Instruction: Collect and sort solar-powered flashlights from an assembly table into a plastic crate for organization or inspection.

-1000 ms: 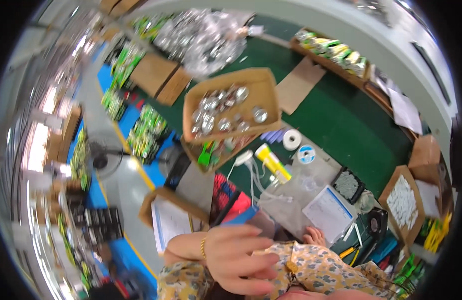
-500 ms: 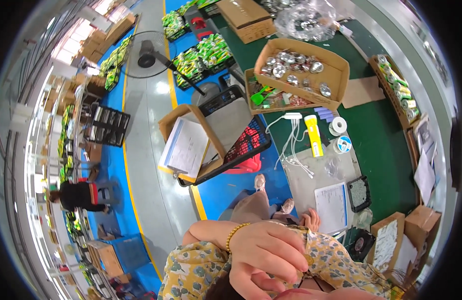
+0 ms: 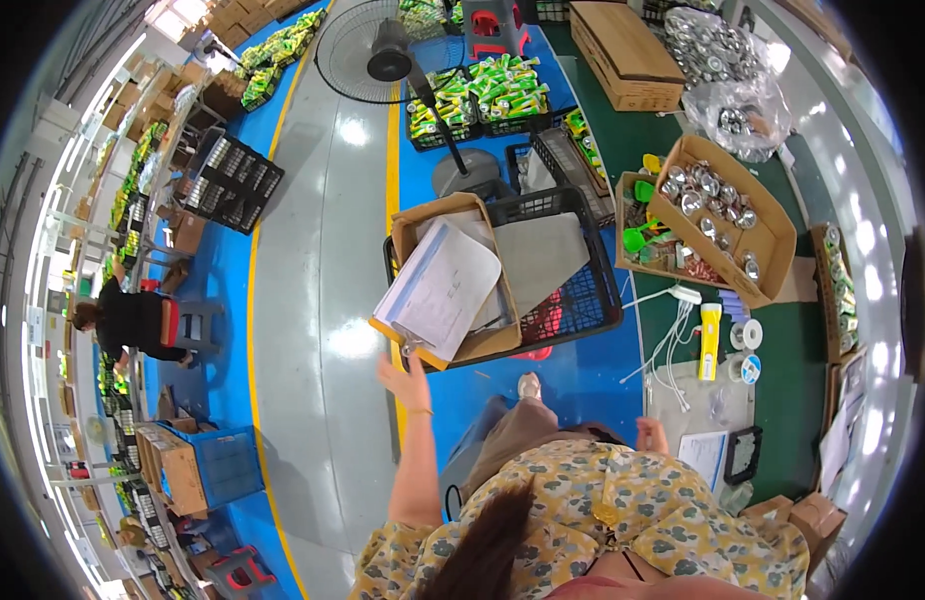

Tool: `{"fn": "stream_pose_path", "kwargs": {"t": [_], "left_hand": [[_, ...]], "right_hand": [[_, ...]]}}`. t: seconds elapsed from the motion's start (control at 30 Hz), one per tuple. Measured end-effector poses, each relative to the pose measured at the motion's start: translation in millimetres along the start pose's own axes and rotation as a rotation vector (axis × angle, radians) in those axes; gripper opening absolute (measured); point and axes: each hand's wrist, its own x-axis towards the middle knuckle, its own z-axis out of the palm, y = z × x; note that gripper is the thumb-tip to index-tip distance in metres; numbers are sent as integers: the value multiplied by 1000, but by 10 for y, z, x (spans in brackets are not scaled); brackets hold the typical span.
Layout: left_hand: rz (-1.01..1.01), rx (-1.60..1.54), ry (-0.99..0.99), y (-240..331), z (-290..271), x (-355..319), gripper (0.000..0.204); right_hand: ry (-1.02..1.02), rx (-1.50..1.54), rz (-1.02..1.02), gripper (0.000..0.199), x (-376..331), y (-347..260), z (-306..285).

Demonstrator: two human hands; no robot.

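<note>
While left hand (image 3: 407, 383) is beside 1 clipboard (image 3: 445, 285), right hand (image 3: 652, 436) near 1 paper (image 3: 701, 456).

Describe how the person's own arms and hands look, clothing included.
The left hand and right hand are gloveless, the left with a thin yellowish bracelet. The left sleeve, yellow with grey-green flowers, leaves the forearm bare.

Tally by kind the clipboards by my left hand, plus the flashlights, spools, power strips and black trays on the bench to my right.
Clipboard by the left hand: 1
Yellow flashlight: 1
Spools: 2
White power strip: 1
Black tray: 1
Total: 6
</note>
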Motion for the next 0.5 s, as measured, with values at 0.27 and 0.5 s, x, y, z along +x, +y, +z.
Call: {"fn": "stream_pose_path", "kwargs": {"t": [0.27,0.5], "left_hand": [[-398,-599,-164,-639,347,1183,52],[6,-256,70,714,389,516,24]], "right_hand": [[-512,-36,148,16,1150,-914,728],[-760,53,153,48,2147,-569,1985]]}}
